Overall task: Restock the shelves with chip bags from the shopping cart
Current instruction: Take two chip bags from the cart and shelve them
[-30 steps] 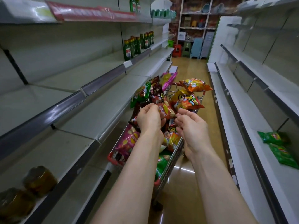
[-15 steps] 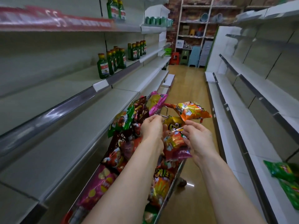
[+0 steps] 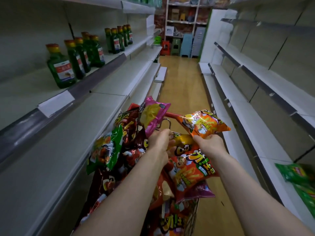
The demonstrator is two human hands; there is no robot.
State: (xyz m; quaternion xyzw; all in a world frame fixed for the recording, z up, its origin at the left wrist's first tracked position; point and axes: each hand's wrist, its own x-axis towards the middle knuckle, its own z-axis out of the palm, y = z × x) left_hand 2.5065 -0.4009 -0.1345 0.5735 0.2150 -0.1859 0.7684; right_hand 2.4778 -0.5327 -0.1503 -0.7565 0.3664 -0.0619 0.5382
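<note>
Change: since half a second ago both hands have moved up the pile, off the red bag and onto a yellow one.
Left hand [image 3: 160, 143]: fingers curled round one end of the glossy yellow foil chip bag [image 3: 183, 141].
Right hand [image 3: 210, 145]: grips that bag's other end, thumb touching the orange foil chip bag [image 3: 202, 124] above.
Task bags: heaped in the red-rimmed wire shopping cart [image 3: 170, 114], mid-aisle.
Shelves: pale metal shelf [image 3: 105, 92] at left, green glass bottles [image 3: 61, 68] on the tier above; green packets [image 3: 296, 174] at right.
</note>
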